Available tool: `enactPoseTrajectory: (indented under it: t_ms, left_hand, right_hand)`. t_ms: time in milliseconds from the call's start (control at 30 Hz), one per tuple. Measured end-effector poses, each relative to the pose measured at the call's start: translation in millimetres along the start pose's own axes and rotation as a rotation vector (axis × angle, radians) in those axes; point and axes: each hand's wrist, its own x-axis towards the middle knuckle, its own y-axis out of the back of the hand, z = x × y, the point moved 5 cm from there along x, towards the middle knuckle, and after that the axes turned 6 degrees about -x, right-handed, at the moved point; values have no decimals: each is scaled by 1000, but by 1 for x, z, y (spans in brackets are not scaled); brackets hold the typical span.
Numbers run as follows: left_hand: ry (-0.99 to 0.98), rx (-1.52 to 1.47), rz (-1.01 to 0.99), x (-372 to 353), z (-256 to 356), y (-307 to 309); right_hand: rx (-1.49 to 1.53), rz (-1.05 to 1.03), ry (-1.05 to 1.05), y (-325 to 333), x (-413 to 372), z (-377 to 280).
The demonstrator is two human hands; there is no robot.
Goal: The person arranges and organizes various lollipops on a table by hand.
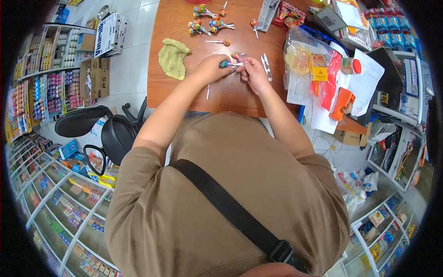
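My left hand (216, 69) is closed around lollipops (224, 63), whose blue and green wrapped heads show above the fingers. The white sticks point right, toward my right hand (255, 75), which pinches their ends. Another lollipop (236, 55) with a pinkish-green wrapper lies just beyond the hands. A single lollipop (226, 42) rests farther up the table. Below my left hand, a white stick (208, 91) shows on the wood. Small thread snips (266, 67) lie right of my right hand.
On the wooden table (161, 94) are a yellow-green cloth (174, 58), several lollipop bunches (198, 27), and a loose lollipop (254, 23). Plastic bags and papers (364, 74) crowd the right, with an orange tape dispenser (342, 104). A black chair (115, 134) stands at left.
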Motion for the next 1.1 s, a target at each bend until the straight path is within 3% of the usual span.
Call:
enactPoseTrajectory:
  t_ms: [33, 133, 267, 500, 600, 700, 800, 1000, 1100]
  left_hand:
    - [-20, 35, 49, -1, -1, 0]
    - [265, -446, 72, -4, -27, 1]
    - [272, -1335, -29, -31, -16, 15]
    - [79, -1456, -174, -78, 25, 58]
    - [2, -1396, -140, -92, 39, 77]
    - [-45, -1200, -60, -102, 47, 89]
    - [-23, -1069, 39, -106, 56, 93]
    - [-59, -1127, 111, -111, 59, 94]
    - [-105, -1137, 127, -117, 62, 92]
  right_hand:
    - [-282, 108, 124, 7, -8, -6]
    - [-1161, 417, 515, 11, -27, -35]
    - [-1760, 728, 462, 15, -49, -44]
    - [-1476, 785, -85, 41, -41, -16]
    - [-1248, 750, 50, 44, -44, -5]
    - [-46, 431, 63, -19, -70, -22]
    - [22, 17, 136, -97, -95, -70]
    - [-390, -86, 303, -163, -115, -111]
    - [-200, -150, 98, -168, -115, -103]
